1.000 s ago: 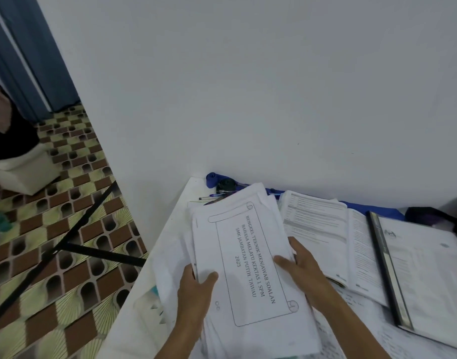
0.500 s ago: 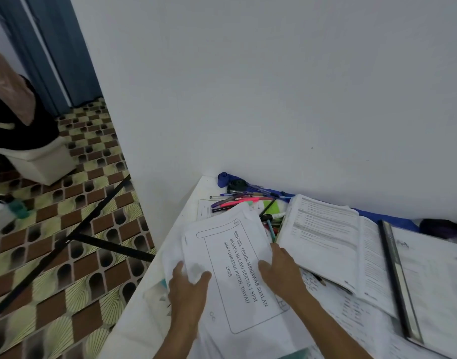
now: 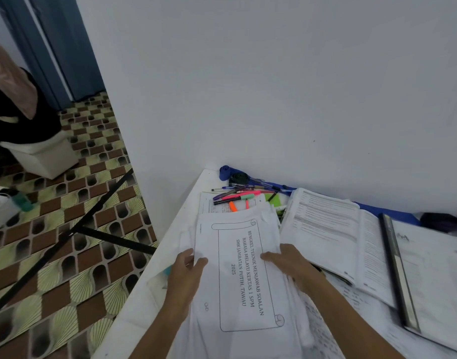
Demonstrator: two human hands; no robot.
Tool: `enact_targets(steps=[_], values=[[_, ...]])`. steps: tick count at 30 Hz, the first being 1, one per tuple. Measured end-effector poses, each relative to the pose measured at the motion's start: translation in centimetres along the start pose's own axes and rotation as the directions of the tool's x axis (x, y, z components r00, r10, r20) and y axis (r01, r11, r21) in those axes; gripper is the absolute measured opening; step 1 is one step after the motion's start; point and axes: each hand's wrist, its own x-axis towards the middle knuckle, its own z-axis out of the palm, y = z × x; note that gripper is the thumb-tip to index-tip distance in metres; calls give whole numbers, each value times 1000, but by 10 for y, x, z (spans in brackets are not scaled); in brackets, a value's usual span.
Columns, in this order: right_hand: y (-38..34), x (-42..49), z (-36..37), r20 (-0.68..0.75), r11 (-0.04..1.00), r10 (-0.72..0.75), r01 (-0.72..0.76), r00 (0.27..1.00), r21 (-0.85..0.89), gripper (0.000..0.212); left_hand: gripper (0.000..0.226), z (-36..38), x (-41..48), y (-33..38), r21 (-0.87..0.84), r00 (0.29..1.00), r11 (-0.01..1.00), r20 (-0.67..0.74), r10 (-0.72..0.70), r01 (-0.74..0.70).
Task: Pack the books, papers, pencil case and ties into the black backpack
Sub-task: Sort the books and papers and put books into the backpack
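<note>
A stack of white papers (image 3: pixel 237 275) with a framed printed title lies over the near left part of the white table (image 3: pixel 170 242). My left hand (image 3: pixel 186 273) grips its left edge, thumb on top. My right hand (image 3: pixel 289 263) holds the right edge, fingers over the top sheet. To the right lie an open book (image 3: pixel 325 229) and a file with a black spine (image 3: pixel 395 270). Loose pens and highlighters (image 3: pixel 237 198) sit by the wall. A blue tie (image 3: pixel 226 172) runs along the wall behind them. The backpack is not in view.
More printed sheets (image 3: pixel 351 314) cover the table under my right forearm. A dark purple object (image 3: pixel 442 220) sits at the far right by the wall. Left of the table, a black table brace (image 3: pixel 92 218) crosses patterned floor, with a white bin (image 3: pixel 41 154) further back.
The paper stack has come toward me with both hands, uncovering the pens and highlighters near the wall. The view has shifted slightly left.
</note>
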Motion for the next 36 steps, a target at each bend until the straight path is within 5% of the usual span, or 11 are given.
enact_targets(steps=[3,7,15,20,26,31,36], values=[[7,-4,5,-9,991,-127,127,992,-40,21,50,11,-9,-10,403,985,914,-141,99,-34],[14,-7,7,2,985,-158,157,987,64,24,63,22,-21,-14,500,987,866,-142,81,1],[24,-6,5,171,956,60,-106,983,274,67,69,0,0,-3,70,994,997,-104,-25,32],[15,-19,13,190,952,-6,-52,982,301,31,59,-7,7,-8,-14,992,992,17,-125,125],[11,-35,8,126,950,-119,76,985,304,35,46,-19,6,-3,-196,945,961,299,-133,197],[-5,-54,-17,-130,917,-278,303,952,260,38,69,-4,-3,26,-234,927,972,363,92,-4],[-29,-84,-44,-337,829,-498,553,799,85,34,60,20,-26,82,-235,866,894,248,434,-381]])
